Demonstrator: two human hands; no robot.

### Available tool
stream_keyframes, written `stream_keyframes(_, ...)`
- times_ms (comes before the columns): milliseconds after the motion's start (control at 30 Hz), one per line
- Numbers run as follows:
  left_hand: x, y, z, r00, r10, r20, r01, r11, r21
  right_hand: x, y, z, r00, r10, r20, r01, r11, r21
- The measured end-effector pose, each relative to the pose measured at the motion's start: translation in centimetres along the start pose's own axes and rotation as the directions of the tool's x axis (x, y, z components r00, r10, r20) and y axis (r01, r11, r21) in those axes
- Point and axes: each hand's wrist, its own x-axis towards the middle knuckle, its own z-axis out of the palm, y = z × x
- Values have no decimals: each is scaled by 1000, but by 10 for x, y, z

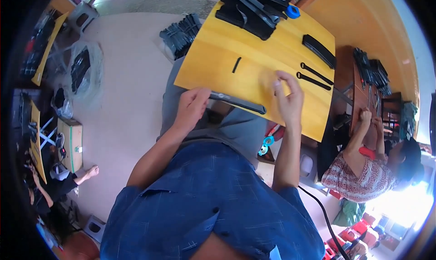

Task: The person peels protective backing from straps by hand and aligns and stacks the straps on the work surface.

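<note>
My left hand (193, 106) is closed on one end of a long dark grey strip (238, 102), which lies along the near edge of the yellow table (209, 55). To the right, my right hand (289, 96) is raised above the table, fingers apart and curved, holding nothing; its fingertips are slightly blurred. A short black strip (236, 65) rests between and beyond my hands. Two black straps with looped ends (314, 80) lie right of my right hand, below a black folded bundle (319, 51).
Black pouches and grey strips (247, 14) are piled at the table's far side beside a blue tape roll (293, 12). Bundled dark straps (180, 35) lie left of the table. A person (363, 169) works at the right; another person (63, 185) sits far left.
</note>
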Motion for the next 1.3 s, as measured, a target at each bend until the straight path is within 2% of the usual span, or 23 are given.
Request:
stream_keyframes(100, 15, -5, 6, 999, -37, 10, 38, 999, -37, -12, -42, 35, 944, -183, 275, 171, 983, 66)
stream_keyframes(167, 20, -4, 6, 999, -46, -14, 45, 997, -57, -19, -52, 58, 933, -156, 325, 147, 988, 53)
stream_keyframes(233, 22, -3, 2, 997, -64, 50, 68, 995, -71, -23, -51, 75, 919, -127, 373, 121, 992, 38)
stream_keyframes(367, 27, -14, -17, 993, -109, 44, 108, 994, 16, -27, -39, 98, 936, -90, 341, 60, 993, 97)
stream_keyframes(400, 29, -18, -20, 994, 107, 11, -107, 971, 214, -28, -38, 101, 939, -76, 336, 46, 994, 98)
stream_keyframes(433, 29, -22, -23, 948, 318, 22, -299, 864, 405, -27, -38, 103, 936, -77, 343, 46, 994, 98)
stream_keyframes(467, 27, -27, -27, 949, 316, 17, -296, 867, 402, -27, -39, 104, 940, -84, 331, 67, 996, 62)
stream_keyframes(533, 18, -21, -26, 853, 522, -13, -408, 680, 609, -25, -38, 108, 941, -93, 326, 90, 996, 25)
stream_keyframes(600, 6, -12, -26, 885, 466, 7, -349, 651, 675, -24, -38, 112, 939, -198, 280, 188, 980, 63)
stream_keyframes(667, -2, -8, -24, 913, 406, 23, -291, 611, 736, -23, -41, 113, 943, -177, 283, 168, 984, 59)
stream_keyframes(733, -5, -7, -19, 908, 411, 83, -329, 577, 747, -23, -42, 113, 946, -157, 283, 148, 988, 53)
stream_keyframes(767, -4, -11, -17, 909, 410, 78, -326, 580, 747, -23, -40, 113, 942, -184, 279, 189, 982, 8)
stream_keyframes(833, 0, -17, -14, 841, 532, 99, -426, 537, 728, -25, -40, 113, 936, -212, 281, 232, 972, -38)
stream_keyframes(933, 1, -18, -14, 833, 541, 111, -439, 526, 729, -29, -42, 112, 956, -149, 253, 179, 979, -97)
stream_keyframes(1000, 4, -19, -12, 832, 542, 116, -443, 525, 727, -30, -40, 113, 956, -78, 282, 75, 997, 22)
stream_keyframes(1300, 3, -26, -9, 871, 465, 159, -415, 523, 744, -30, -44, 108, 958, -98, 270, 91, 995, 41)
